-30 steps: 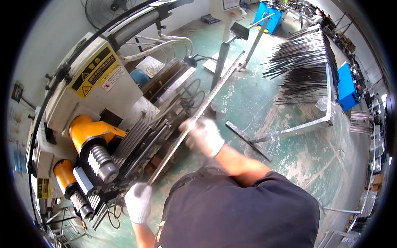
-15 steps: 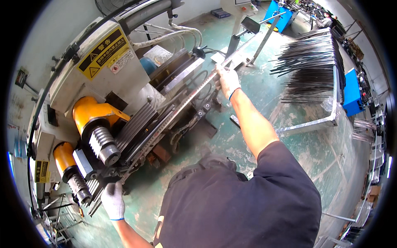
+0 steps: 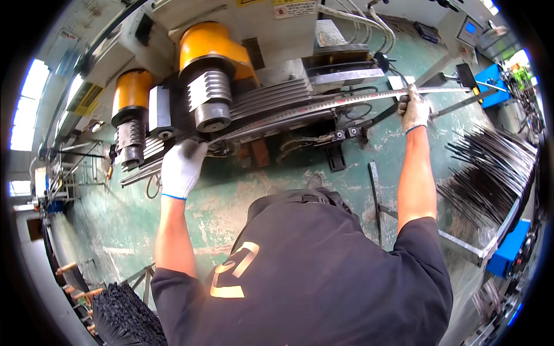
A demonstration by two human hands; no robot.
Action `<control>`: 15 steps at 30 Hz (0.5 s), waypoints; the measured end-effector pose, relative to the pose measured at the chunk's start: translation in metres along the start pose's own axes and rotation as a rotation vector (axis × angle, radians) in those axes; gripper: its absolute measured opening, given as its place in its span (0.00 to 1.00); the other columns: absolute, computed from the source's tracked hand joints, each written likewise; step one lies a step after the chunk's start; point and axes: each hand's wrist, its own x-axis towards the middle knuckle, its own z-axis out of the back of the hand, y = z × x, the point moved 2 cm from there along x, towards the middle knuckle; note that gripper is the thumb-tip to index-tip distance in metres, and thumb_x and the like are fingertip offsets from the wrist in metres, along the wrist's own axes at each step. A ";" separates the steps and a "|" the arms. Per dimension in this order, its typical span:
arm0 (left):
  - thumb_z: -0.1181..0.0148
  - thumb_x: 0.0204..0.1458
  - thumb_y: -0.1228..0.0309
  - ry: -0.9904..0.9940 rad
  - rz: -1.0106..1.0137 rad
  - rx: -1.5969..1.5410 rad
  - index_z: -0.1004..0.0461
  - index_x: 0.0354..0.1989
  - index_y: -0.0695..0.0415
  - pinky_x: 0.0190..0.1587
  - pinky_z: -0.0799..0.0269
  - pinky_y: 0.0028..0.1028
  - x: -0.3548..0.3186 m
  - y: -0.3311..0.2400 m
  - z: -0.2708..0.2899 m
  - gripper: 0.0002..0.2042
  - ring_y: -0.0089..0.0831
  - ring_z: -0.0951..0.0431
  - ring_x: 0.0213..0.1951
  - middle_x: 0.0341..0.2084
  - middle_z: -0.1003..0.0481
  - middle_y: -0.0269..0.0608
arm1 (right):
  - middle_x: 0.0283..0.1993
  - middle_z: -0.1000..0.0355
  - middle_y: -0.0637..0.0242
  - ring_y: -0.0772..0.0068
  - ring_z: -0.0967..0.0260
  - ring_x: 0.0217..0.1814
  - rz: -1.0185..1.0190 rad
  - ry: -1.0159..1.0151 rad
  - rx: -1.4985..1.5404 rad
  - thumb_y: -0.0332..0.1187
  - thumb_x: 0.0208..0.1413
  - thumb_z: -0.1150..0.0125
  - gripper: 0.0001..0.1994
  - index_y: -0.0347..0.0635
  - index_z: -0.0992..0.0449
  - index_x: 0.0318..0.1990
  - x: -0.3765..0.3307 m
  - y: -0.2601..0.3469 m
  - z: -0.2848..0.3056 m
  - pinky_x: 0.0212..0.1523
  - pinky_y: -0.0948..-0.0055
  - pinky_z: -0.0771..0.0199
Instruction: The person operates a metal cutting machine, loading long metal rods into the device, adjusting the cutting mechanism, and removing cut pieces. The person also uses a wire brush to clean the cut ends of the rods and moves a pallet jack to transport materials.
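View's been swinging left since the earlier frame, and the right hand (image 3: 413, 109) is gripping the graduated tape (image 3: 340, 102) along the white machine's (image 3: 283, 37) near side (can't tell what the left hand (image 3: 183, 164) is holding), so even tension should be keeping it straight.

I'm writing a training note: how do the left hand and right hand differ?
The left hand is at the visible left end of the measuring tape; the right hand grips it farther right. The left hand sits lower in the picture than the right hand. Both wear pale gloves with blue cuffs.
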 end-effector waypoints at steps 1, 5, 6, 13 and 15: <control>0.29 0.64 0.61 0.007 0.020 0.008 0.14 0.38 0.61 0.38 0.22 0.44 -0.001 0.000 0.000 0.13 0.56 0.16 0.34 0.30 0.17 0.57 | 0.25 0.32 0.71 0.78 0.41 0.17 0.010 -0.014 -0.003 0.42 0.74 0.31 0.13 0.46 0.24 0.39 -0.001 0.001 -0.002 0.18 0.73 0.45; 0.29 0.64 0.60 0.015 0.056 0.026 0.14 0.40 0.63 0.39 0.23 0.40 0.000 -0.004 0.000 0.15 0.52 0.16 0.32 0.30 0.17 0.56 | 0.25 0.32 0.69 0.77 0.41 0.17 -0.014 -0.012 -0.001 0.42 0.73 0.30 0.15 0.46 0.24 0.37 0.004 0.004 -0.002 0.18 0.73 0.45; 0.29 0.64 0.60 0.008 0.054 0.035 0.14 0.40 0.63 0.39 0.22 0.41 0.002 -0.007 0.000 0.15 0.53 0.16 0.33 0.30 0.17 0.56 | 0.24 0.32 0.70 0.78 0.41 0.17 -0.020 -0.019 -0.001 0.43 0.73 0.30 0.15 0.45 0.24 0.37 0.007 0.002 0.000 0.18 0.73 0.46; 0.27 0.63 0.57 -0.161 0.034 0.121 0.16 0.33 0.54 0.33 0.23 0.45 0.006 -0.001 -0.021 0.14 0.51 0.17 0.30 0.25 0.19 0.49 | 0.27 0.31 0.71 0.79 0.40 0.21 -0.059 0.041 0.003 0.47 0.76 0.34 0.15 0.45 0.23 0.44 0.020 -0.013 0.001 0.21 0.75 0.42; 0.27 0.63 0.56 -0.181 0.045 0.101 0.16 0.34 0.54 0.33 0.23 0.45 0.005 -0.002 -0.027 0.14 0.50 0.17 0.29 0.25 0.19 0.48 | 0.28 0.31 0.71 0.78 0.39 0.22 -0.070 0.041 0.042 0.46 0.77 0.35 0.15 0.44 0.23 0.46 0.025 -0.018 0.002 0.22 0.76 0.41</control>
